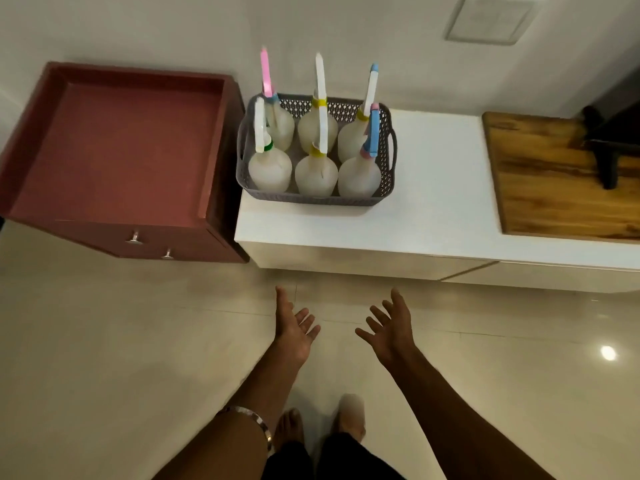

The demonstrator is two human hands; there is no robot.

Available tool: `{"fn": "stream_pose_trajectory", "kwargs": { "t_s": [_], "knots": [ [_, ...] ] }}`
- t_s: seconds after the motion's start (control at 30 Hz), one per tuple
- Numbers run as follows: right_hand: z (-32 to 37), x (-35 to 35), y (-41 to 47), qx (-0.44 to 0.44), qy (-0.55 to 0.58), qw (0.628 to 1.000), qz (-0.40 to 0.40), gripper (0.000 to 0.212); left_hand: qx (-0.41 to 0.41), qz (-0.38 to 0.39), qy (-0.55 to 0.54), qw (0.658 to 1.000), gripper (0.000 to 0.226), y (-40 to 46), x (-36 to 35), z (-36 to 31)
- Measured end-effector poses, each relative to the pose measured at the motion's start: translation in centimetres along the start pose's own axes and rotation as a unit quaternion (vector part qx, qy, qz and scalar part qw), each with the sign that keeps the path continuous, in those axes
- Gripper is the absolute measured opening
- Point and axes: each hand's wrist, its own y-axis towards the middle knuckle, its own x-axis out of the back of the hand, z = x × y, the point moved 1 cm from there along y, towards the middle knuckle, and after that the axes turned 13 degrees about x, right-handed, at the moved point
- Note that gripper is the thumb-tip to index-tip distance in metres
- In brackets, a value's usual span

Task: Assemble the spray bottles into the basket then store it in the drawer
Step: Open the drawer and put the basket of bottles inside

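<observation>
though full, basket [316, 201] beyond hands [341, 332]

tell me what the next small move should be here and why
Probably reach both hands forward to the grey basket and take its side handles. All six spray bottles already stand inside it on the white counter, while the left hand and right hand are open, empty and short of it. The red drawer unit stands beside it.
</observation>
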Motion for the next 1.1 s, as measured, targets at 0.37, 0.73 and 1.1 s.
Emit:
{"fn": "stream_pose_trajectory", "kwargs": {
  "t_s": [0.37, 0.73, 1.1],
  "knots": [
    [-8.0, 0.6, 21.4, 0.017, 0.127, 0.992, -0.009, 0.094, -0.022, 0.053, -0.051, 0.997, 0.102, 22.2, -3.4, -2.3],
    [-11.7, -1.2, 32.4, 0.091, 0.291, 0.951, 0.059, 0.107, -0.063, 0.173, -0.183, 0.966, 0.114, 32.7, -7.0, -2.9],
    [-12.0, -1.4, 32.9, 0.076, 0.304, 0.947, 0.066, 0.109, -0.071, 0.223, -0.189, 0.954, 0.115, 33.8, -7.0, -2.8]
  ]
}}
